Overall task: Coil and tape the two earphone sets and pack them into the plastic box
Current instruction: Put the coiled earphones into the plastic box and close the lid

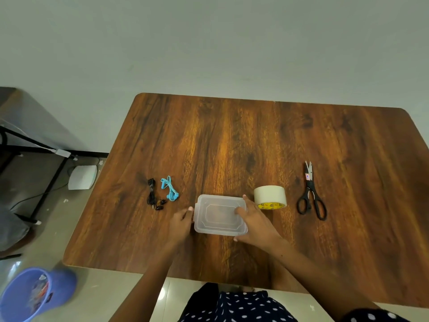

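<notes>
right now both hands bracket the plastic box (219, 214), lid on, near the table's (255, 140) front middle; the left hand (180, 223) touches its left end, fingers relaxed; the right hand (253, 223) curls over its right end, gripping; the box's long axis runs left to right; black earphones (153, 195) and blue earphones (170, 188) lie left, nearer the left hand.
</notes>
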Demonstrator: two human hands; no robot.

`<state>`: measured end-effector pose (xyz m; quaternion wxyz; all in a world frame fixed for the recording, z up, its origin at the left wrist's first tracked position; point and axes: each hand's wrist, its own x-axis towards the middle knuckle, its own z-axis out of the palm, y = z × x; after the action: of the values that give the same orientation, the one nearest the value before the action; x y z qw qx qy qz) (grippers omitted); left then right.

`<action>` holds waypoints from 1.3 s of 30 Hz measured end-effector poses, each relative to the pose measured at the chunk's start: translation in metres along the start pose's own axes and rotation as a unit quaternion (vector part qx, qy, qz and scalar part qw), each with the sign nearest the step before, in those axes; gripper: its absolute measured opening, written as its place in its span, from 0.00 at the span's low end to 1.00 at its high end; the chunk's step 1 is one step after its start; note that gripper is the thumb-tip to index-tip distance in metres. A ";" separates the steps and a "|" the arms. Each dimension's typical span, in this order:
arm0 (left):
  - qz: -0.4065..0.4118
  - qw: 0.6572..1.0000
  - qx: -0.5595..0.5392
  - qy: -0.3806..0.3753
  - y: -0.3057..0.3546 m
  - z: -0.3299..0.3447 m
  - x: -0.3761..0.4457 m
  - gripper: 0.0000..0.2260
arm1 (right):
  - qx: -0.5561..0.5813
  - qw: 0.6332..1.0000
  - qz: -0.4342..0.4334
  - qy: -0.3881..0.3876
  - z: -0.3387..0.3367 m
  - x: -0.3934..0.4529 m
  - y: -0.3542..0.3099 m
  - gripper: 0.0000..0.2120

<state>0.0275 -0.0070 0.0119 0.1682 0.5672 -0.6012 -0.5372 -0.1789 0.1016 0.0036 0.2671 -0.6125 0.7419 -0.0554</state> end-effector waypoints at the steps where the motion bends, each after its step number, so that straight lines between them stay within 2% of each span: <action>1: -0.008 1.000 -0.020 -0.007 -0.002 -0.001 0.001 0.14 | 0.009 1.000 0.001 0.000 -0.002 0.001 0.001 0.34; 6: -0.022 0.998 -0.039 -0.047 -0.015 -0.009 0.010 0.13 | 0.141 0.990 0.009 0.021 -0.024 0.004 0.002 0.31; 8: 0.028 0.999 -0.027 -0.025 -0.017 -0.011 0.014 0.14 | 0.205 0.978 0.014 0.041 -0.037 0.010 0.001 0.27; 11: 0.089 0.993 -0.070 -0.009 -0.005 -0.015 0.024 0.16 | 0.280 0.960 0.016 0.022 -0.061 0.024 0.000 0.22; 12: 0.091 0.991 -0.101 -0.006 0.002 -0.015 0.028 0.16 | 0.295 0.955 0.026 0.020 -0.069 0.030 -0.001 0.24; 14: 0.066 0.983 -0.172 0.009 0.016 -0.015 0.036 0.17 | 0.308 0.948 0.073 0.042 -0.081 0.043 -0.003 0.36; 15: 0.050 0.980 -0.194 0.016 0.023 -0.013 0.041 0.18 | 0.314 0.942 0.110 0.052 -0.085 0.051 -0.004 0.39; 18: 0.013 0.975 -0.222 0.007 0.037 -0.009 0.057 0.20 | 0.360 0.904 0.215 0.076 -0.081 0.073 -0.009 0.38; 21: -0.021 0.971 -0.237 -0.011 0.047 -0.005 0.069 0.21 | 0.392 0.878 0.257 0.101 -0.068 0.088 -0.012 0.32; 25: -0.044 0.971 -0.233 -0.021 0.054 -0.005 0.079 0.19 | 0.407 0.860 0.292 0.098 -0.053 0.095 -0.012 0.15; 28: -0.018 0.986 -0.166 -0.027 0.048 -0.007 0.079 0.19 | 0.365 0.882 0.285 0.088 -0.045 0.092 -0.013 0.11; 30: 0.014 0.997 -0.056 0.053 0.039 -0.007 0.076 0.17 | 0.336 0.899 0.262 0.103 -0.042 0.085 -0.015 0.11; 32: 0.037 0.984 0.052 0.165 0.030 -0.011 0.072 0.12 | 0.316 0.914 0.209 0.148 -0.041 0.073 -0.020 0.08; 34: 0.005 0.966 0.113 0.231 0.023 -0.018 0.069 0.11 | 0.302 0.923 0.157 0.181 -0.040 0.058 -0.027 0.08; 36: -0.024 0.960 0.165 0.224 0.012 -0.022 0.068 0.11 | 0.299 0.928 0.124 0.182 -0.034 0.043 -0.030 0.07; 39: -0.012 0.964 0.213 0.159 0.002 -0.023 0.073 0.11 | 0.282 0.941 0.103 0.156 -0.022 0.027 -0.032 0.07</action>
<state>0.0233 -0.0806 -0.0073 0.1307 0.6750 -0.6605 -0.3016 -0.1638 0.0629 0.0261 0.3144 -0.4162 0.7870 -0.3294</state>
